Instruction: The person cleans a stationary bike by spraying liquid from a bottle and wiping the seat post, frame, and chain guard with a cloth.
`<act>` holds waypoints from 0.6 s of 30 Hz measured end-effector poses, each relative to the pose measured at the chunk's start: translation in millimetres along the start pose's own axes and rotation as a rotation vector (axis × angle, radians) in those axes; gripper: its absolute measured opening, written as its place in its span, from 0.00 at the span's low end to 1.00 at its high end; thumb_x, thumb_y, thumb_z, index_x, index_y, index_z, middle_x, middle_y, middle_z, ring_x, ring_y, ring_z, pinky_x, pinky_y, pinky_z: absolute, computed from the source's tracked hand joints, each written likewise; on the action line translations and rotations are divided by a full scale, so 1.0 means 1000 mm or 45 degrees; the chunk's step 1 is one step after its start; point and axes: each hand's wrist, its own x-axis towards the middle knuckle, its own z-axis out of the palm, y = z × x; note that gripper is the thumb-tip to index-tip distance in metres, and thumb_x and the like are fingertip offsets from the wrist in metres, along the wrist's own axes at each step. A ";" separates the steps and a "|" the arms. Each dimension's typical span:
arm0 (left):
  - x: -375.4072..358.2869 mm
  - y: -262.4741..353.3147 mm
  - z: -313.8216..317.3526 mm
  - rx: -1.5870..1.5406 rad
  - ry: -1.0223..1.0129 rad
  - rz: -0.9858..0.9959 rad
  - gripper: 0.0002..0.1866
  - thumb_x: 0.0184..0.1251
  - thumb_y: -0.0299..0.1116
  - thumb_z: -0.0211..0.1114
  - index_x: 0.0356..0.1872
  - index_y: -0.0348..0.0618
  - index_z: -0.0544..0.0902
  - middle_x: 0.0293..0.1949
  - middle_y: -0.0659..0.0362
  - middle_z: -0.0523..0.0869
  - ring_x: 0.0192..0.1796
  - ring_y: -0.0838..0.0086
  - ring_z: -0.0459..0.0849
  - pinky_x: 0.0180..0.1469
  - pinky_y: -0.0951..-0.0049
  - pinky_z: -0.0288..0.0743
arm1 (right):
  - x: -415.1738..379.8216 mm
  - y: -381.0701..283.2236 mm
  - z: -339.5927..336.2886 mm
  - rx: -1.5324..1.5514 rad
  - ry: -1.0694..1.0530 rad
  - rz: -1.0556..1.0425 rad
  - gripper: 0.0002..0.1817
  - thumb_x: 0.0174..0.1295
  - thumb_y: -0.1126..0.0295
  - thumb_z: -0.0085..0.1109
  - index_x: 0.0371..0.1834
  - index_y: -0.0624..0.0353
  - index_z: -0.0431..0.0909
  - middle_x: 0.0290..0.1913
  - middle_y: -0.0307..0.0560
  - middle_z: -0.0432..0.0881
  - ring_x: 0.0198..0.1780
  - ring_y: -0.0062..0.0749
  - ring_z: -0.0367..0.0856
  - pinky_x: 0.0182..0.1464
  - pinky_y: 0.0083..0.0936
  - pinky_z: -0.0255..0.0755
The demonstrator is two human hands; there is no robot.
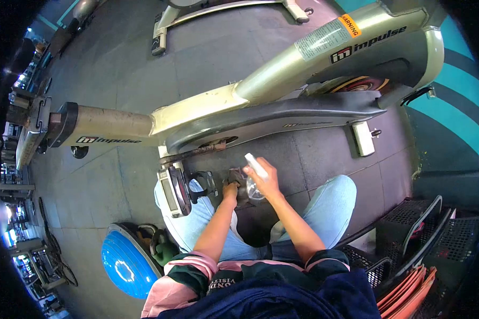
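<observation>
My right hand (266,179) is wrapped round a clear spray bottle (254,190) with a white top, held tilted above the floor between my knees. Just left of it, my left hand (230,190) is closed on a dark brownish cloth (238,175), whose folds show past the fingers. Both hands are below the frame of a silver and grey exercise bike (271,114). The bike's pedal (174,191) with its black strap is beside my left hand, over my left leg.
A blue half-ball trainer (126,263) lies on the floor at the lower left. Black perforated baskets (404,218) and orange items (410,292) are at the lower right. Another machine's base (223,9) stands at the top. Gym equipment lines the left edge.
</observation>
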 end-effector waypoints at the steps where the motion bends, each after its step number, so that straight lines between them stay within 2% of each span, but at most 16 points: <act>1: -0.007 0.004 0.003 0.035 0.027 -0.022 0.37 0.47 0.28 0.61 0.65 0.34 0.69 0.58 0.48 0.78 0.57 0.59 0.76 0.59 0.63 0.69 | 0.003 -0.009 -0.009 -0.030 0.060 -0.024 0.18 0.59 0.58 0.66 0.33 0.65 0.79 0.29 0.47 0.77 0.30 0.33 0.76 0.35 0.28 0.69; 2: -0.011 0.007 0.008 0.042 0.017 -0.022 0.37 0.47 0.28 0.61 0.65 0.34 0.69 0.58 0.48 0.78 0.57 0.59 0.76 0.59 0.63 0.69 | 0.005 -0.017 -0.023 -0.126 0.067 -0.057 0.18 0.60 0.57 0.65 0.33 0.65 0.80 0.28 0.45 0.76 0.30 0.30 0.76 0.34 0.27 0.68; 3: -0.007 0.004 0.012 0.023 0.104 -0.016 0.21 0.51 0.27 0.59 0.49 0.37 0.76 0.46 0.51 0.80 0.47 0.64 0.77 0.51 0.66 0.70 | 0.006 -0.030 -0.029 -0.019 0.101 -0.032 0.18 0.60 0.57 0.65 0.33 0.65 0.80 0.28 0.46 0.76 0.29 0.30 0.76 0.33 0.26 0.68; 4: 0.001 -0.003 0.016 0.005 0.191 -0.010 0.08 0.55 0.25 0.57 0.34 0.40 0.83 0.34 0.54 0.83 0.37 0.69 0.78 0.43 0.69 0.71 | 0.007 -0.042 -0.035 0.088 0.136 -0.009 0.19 0.60 0.57 0.65 0.33 0.66 0.80 0.28 0.46 0.76 0.29 0.31 0.76 0.32 0.26 0.68; 5: 0.011 -0.008 0.017 0.012 0.182 -0.008 0.08 0.55 0.25 0.57 0.34 0.40 0.83 0.34 0.54 0.83 0.37 0.69 0.78 0.43 0.69 0.71 | 0.010 -0.055 -0.038 0.050 0.172 -0.150 0.19 0.59 0.57 0.65 0.32 0.67 0.79 0.28 0.48 0.76 0.29 0.32 0.76 0.32 0.26 0.68; 7: 0.027 -0.015 0.018 0.123 0.184 -0.011 0.13 0.60 0.29 0.56 0.44 0.38 0.83 0.43 0.52 0.84 0.45 0.66 0.81 0.49 0.67 0.72 | 0.014 -0.075 -0.036 0.049 0.143 -0.232 0.19 0.59 0.57 0.65 0.31 0.67 0.79 0.27 0.48 0.75 0.29 0.34 0.76 0.32 0.26 0.68; 8: 0.026 -0.013 0.019 0.130 0.179 -0.003 0.13 0.60 0.29 0.56 0.44 0.38 0.83 0.43 0.52 0.84 0.45 0.66 0.81 0.49 0.67 0.72 | 0.016 -0.080 -0.033 0.052 0.104 -0.315 0.19 0.59 0.58 0.65 0.31 0.67 0.79 0.27 0.49 0.75 0.29 0.35 0.77 0.32 0.27 0.69; 10: -0.011 0.014 0.020 0.003 0.062 0.054 0.30 0.42 0.28 0.61 0.54 0.33 0.75 0.55 0.47 0.79 0.55 0.59 0.78 0.56 0.64 0.70 | 0.016 -0.076 -0.029 0.044 0.058 -0.346 0.17 0.58 0.59 0.66 0.33 0.66 0.79 0.28 0.48 0.76 0.29 0.37 0.77 0.33 0.27 0.69; 12: -0.020 0.023 0.023 0.028 0.020 0.028 0.29 0.42 0.28 0.62 0.53 0.33 0.77 0.54 0.47 0.80 0.55 0.59 0.78 0.56 0.65 0.70 | 0.014 -0.069 -0.027 0.010 0.007 -0.286 0.16 0.58 0.60 0.66 0.33 0.65 0.79 0.28 0.48 0.76 0.29 0.38 0.77 0.34 0.27 0.70; 15: -0.005 0.008 0.025 -0.006 0.158 0.092 0.29 0.42 0.28 0.62 0.53 0.33 0.78 0.52 0.47 0.81 0.53 0.60 0.79 0.56 0.65 0.70 | 0.005 -0.059 -0.035 0.055 0.089 -0.180 0.15 0.57 0.62 0.66 0.32 0.65 0.80 0.28 0.46 0.77 0.30 0.34 0.77 0.34 0.26 0.70; 18: -0.019 0.017 0.024 0.106 0.039 0.070 0.31 0.42 0.29 0.63 0.56 0.34 0.76 0.53 0.46 0.81 0.54 0.60 0.79 0.56 0.65 0.70 | 0.000 -0.059 -0.052 0.040 0.157 -0.157 0.15 0.59 0.61 0.65 0.33 0.65 0.80 0.29 0.44 0.77 0.30 0.28 0.77 0.34 0.25 0.69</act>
